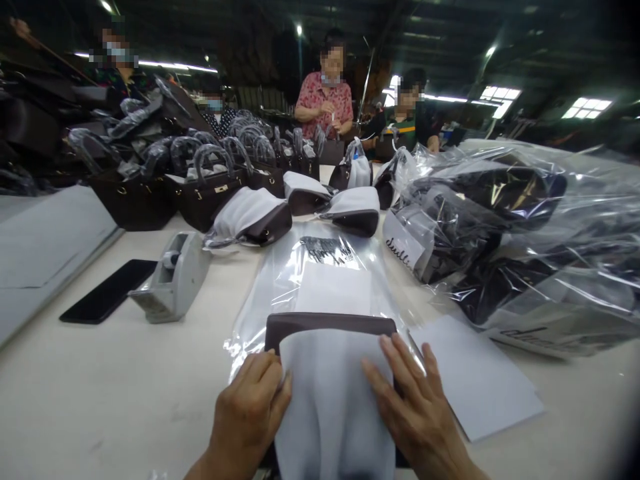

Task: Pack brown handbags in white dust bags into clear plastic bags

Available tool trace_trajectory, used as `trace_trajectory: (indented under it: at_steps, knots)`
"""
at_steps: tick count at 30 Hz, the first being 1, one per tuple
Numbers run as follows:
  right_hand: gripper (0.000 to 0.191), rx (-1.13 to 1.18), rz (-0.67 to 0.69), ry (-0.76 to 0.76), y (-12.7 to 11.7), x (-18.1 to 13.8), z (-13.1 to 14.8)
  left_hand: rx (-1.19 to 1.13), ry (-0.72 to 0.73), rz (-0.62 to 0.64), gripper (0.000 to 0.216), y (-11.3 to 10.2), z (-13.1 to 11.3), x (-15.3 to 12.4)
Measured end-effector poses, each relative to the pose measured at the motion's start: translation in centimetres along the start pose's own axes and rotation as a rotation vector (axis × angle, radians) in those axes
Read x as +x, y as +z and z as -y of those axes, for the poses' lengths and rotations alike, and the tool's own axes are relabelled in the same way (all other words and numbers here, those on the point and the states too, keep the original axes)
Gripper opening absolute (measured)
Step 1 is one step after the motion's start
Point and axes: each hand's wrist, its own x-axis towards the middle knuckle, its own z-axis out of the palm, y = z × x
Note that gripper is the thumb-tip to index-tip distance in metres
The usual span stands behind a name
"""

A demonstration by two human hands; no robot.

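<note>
A dark brown handbag (330, 323) lies on the table right in front of me, its edge showing beyond a white wrapping sheet (333, 400) draped over it. My left hand (250, 403) is curled round the left side of the bag, thumb against the sheet's edge. On the right, my right hand (410, 393) rests with fingers spread over the sheet and the bag's side. Under the far edge of the bag is a clear plastic bag (255, 287) with black lettering, and a white card (334, 288) lies there too. The lower part of the handbag is mostly covered.
A grey tape dispenser (173, 280) and a black phone (107, 291) sit at left, beside stacked pale sheets (45, 247). White paper (480, 380) lies at right, before plastic-wrapped bags (500, 253). Wrapped handbags (350, 210) and dark handbags (205, 193) stand farther back. Several people (325, 100) are beyond.
</note>
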Motion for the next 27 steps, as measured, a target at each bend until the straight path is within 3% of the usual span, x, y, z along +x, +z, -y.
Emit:
trace_trajectory:
  at_steps: [2,4,6,8,10,12,14,16,18,21,23,27]
  knots:
    - [0.048,0.018,0.106,-0.136,0.1,0.7,-0.8,0.046,0.036,-0.041,0.008,-0.8,-0.1,0.6]
    - [0.048,0.038,0.141,-0.185,0.5,1.1,-1.3,0.134,0.104,-0.116,0.017,-1.4,-0.9,1.7]
    - [0.045,0.035,0.114,-0.202,0.8,1.2,-1.4,0.15,0.265,-0.224,0.022,-1.2,-2.6,3.4]
    - [0.04,0.046,0.077,-0.19,0.9,1.1,-1.4,0.027,0.504,-0.315,0.015,0.2,-4.4,5.3]
    - [0.034,0.089,0.038,-0.176,0.6,1.2,-1.8,-0.086,0.619,-0.196,0.017,2.2,-5.6,6.9]
    - [0.03,0.215,0.041,-0.147,0.3,1.7,-3.0,-0.149,0.581,0.039,0.017,4.0,-5.8,7.9]
    - [0.025,0.39,0.09,0.095,0.7,2.9,-5.3,-0.185,0.515,0.164,0.017,5.0,-5.3,8.3]
    - [0.021,0.532,0.151,0.55,2.3,5.0,-8.7,-0.215,0.508,0.143,0.018,5.4,-4.6,8.1]
    - [0.032,0.639,0.265,0.813,5.3,7.4,-12.2,-0.236,0.503,0.098,0.02,5.6,-4.1,7.8]
    - [0.033,0.698,0.381,0.863,10.3,10.5,-16.0,-0.253,0.5,0.036,0.018,5.9,-3.9,7.6]
    - [0.028,0.748,0.457,0.863,12.6,11.8,-17.1,-0.258,0.496,-0.003,0.017,6.2,-3.8,7.6]
    - [0.028,0.847,0.517,0.819,13.6,12.9,-17.3,-0.282,0.483,-0.008,0.018,6.6,-3.7,7.8]
